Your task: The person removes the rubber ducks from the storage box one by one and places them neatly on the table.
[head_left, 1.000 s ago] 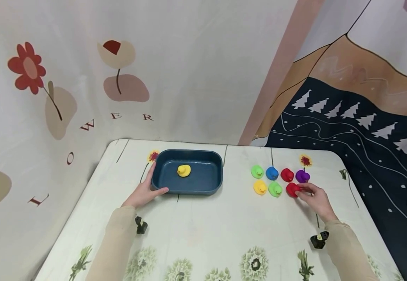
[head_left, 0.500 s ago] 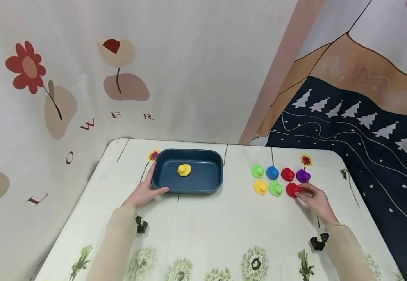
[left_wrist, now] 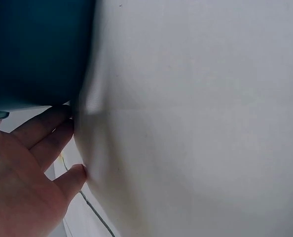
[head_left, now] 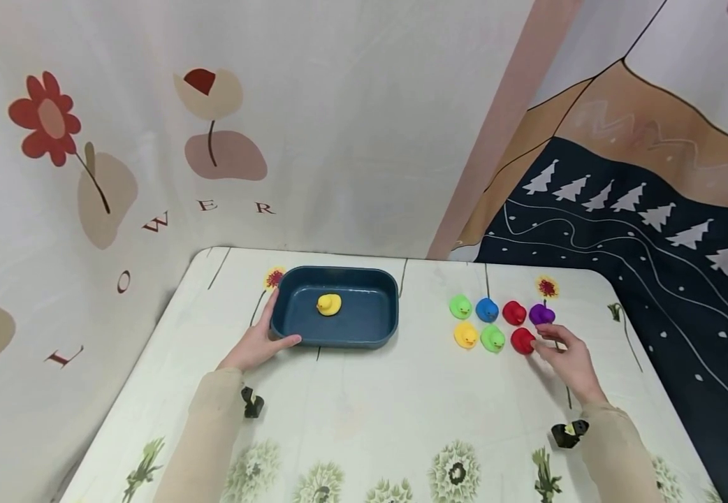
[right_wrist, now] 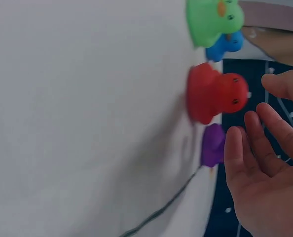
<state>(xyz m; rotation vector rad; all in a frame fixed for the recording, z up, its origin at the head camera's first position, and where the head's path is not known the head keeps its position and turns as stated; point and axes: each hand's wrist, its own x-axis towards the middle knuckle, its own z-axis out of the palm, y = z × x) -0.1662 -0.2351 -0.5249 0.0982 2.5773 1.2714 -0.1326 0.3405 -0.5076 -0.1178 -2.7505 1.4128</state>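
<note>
A dark blue rectangular baking dish (head_left: 364, 344) sits left of the table's middle, with a yellow rubber duck (head_left: 329, 304) inside. My left hand (head_left: 260, 345) rests at its left end, thumb along the front wall and fingers straight along the side; the left wrist view shows fingertips (left_wrist: 62, 112) at the wall's lower edge. On the right, my right hand (head_left: 568, 360) stands beside the front red rubber duck (head_left: 522, 341), thumb and fingers spread. In the right wrist view a gap shows between the fingers (right_wrist: 255, 133) and this upright red duck (right_wrist: 215, 94).
Ducks stand in two rows: green (head_left: 460, 307), blue (head_left: 486, 309), red (head_left: 514, 313) and purple (head_left: 541, 314) behind; yellow (head_left: 466, 335) and a second green duck (head_left: 492, 339) in front. Printed fabric hangs behind the white patterned table (head_left: 364, 405).
The right hand's fingers have parted from the front red duck, and the hand has shifted slightly right. That duck stays on the table. The left hand and the dish have not moved.
</note>
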